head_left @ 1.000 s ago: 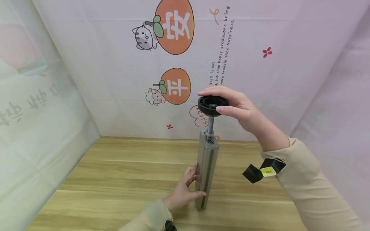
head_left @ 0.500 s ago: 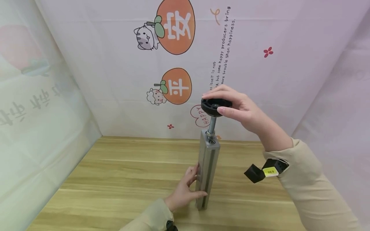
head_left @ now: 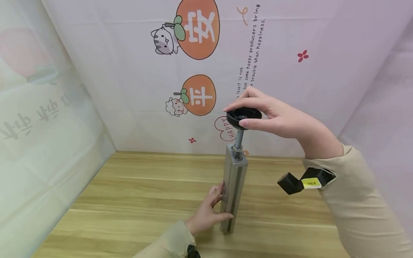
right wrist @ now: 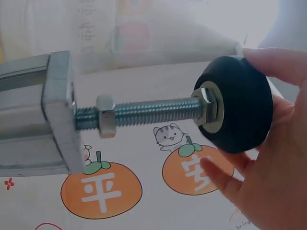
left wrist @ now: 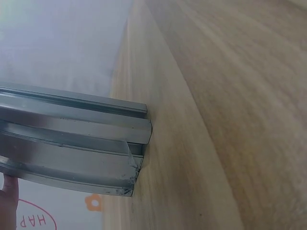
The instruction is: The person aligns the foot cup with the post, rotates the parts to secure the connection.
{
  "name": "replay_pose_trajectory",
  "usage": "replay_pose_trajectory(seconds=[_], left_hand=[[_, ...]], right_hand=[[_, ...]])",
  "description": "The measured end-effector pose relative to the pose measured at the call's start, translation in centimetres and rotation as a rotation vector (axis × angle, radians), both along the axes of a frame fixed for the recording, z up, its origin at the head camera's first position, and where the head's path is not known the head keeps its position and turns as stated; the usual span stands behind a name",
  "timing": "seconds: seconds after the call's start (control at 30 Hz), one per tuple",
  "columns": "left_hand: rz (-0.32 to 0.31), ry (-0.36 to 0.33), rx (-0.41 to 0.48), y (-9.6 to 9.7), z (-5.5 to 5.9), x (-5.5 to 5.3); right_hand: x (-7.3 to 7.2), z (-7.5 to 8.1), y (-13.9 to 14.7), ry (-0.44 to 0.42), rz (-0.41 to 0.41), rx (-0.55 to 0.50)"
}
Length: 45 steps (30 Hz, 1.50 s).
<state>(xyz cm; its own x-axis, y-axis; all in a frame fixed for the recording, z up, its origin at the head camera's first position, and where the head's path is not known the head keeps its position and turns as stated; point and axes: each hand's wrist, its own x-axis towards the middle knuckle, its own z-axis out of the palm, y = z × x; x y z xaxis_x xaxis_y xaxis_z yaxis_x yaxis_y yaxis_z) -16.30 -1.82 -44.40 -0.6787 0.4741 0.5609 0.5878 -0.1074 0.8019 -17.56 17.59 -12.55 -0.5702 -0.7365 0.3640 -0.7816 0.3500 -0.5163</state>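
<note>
Partly assembled: metal profile (head_left: 235,186), upright, well in from the back edge of tabletop (head_left: 129,200), left hand (head_left: 209,213) gripping; black foot (right wrist: 242,103), right hand (head_left: 277,116) pinching, sits on threaded rod (right wrist: 158,111); nut (right wrist: 107,116) stands off profile; inner depth hidden.

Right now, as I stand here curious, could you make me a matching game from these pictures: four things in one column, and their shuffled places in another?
Things:
1. black disc
2. metal bar
3. threaded rod
4. wooden table

Places:
A. between the metal bar and the black disc
B. standing on end, in the grip of the left hand
C. underneath the metal bar
D. in the grip of the right hand

Pairs: 1-D, 2-B, 3-A, 4-C
</note>
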Motion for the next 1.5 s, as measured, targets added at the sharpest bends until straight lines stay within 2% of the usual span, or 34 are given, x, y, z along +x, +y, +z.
replay_pose_trajectory(seconds=[0.17,0.43,0.53,0.7,0.9,1.03,1.17,1.27,1.33,1.4,1.5], left_hand=[[0.007,0.021,0.001,0.1,-0.2,-0.1],[-0.005,0.010,0.008,0.1,-0.5,0.1],[-0.011,0.031,0.016,0.1,-0.4,0.0],[-0.013,0.073,0.016,0.1,-0.4,-0.1],[-0.003,0.013,0.009,0.0,-0.2,0.0],[-0.003,0.009,0.005,0.1,-0.3,0.0],[-0.006,0.023,0.002,0.0,-0.6,0.0],[0.004,0.035,0.007,0.0,-0.6,0.1],[0.016,0.042,0.008,-0.1,-0.6,0.1],[0.022,0.046,0.006,-0.1,-0.5,0.1],[0.023,0.045,0.003,0.0,-0.4,0.0]], right_hand=[[0.5,0.7,-0.8,0.040,-0.160,0.084],[1.1,0.6,-2.0,-0.009,-0.384,0.039],[1.4,0.7,-2.4,-0.011,-0.470,0.030],[2.1,0.8,-3.2,0.049,-0.605,0.062],[2.9,0.6,-4.2,0.172,-0.744,0.127],[3.1,0.1,-4.5,0.266,-0.792,0.123],[3.2,-0.5,-4.2,0.308,-0.765,0.056],[2.8,-1.1,-3.6,0.279,-0.672,-0.044],[2.2,-1.8,-2.9,0.224,-0.574,-0.164],[1.6,-2.5,-2.1,0.129,-0.448,-0.314],[0.2,-3.8,-1.1,-0.048,-0.190,-0.539]])
